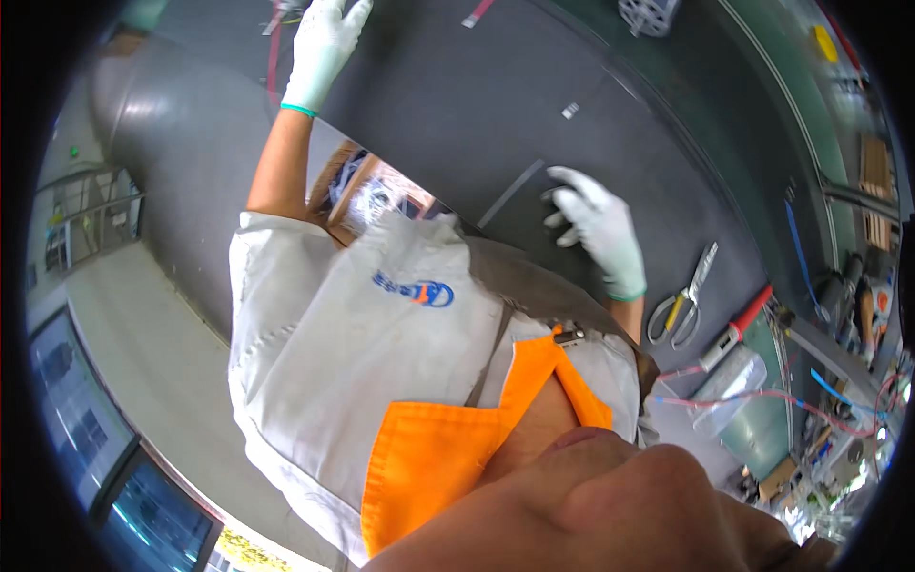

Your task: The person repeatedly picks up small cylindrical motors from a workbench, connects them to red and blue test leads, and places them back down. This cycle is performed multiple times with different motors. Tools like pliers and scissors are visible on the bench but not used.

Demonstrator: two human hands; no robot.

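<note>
Both my hands wear white gloves with green cuffs. My left hand [325,52] is stretched far out over the dark work surface [457,105], its thumb apart from the fingers. The upper picture edge cuts off some fingertips, and no held thing shows in it. A shiny, mirror-like panel [386,186] lies by my left forearm, partly hidden by my grey jacket. My right hand [602,229] hovers near my chest over the dark surface, fingers loosely bent and apart, holding nothing visible. A thin grey strip [511,194] lies beside its fingertips.
Right of my right hand lie scissors [682,303], a red-and-white handled tool [739,329] and a clear plastic container [729,389]. A pink-red cable [810,408] runs beside them. A round metal part [650,14] sits at the far edge. Small pale tape pieces [570,112] dot the surface.
</note>
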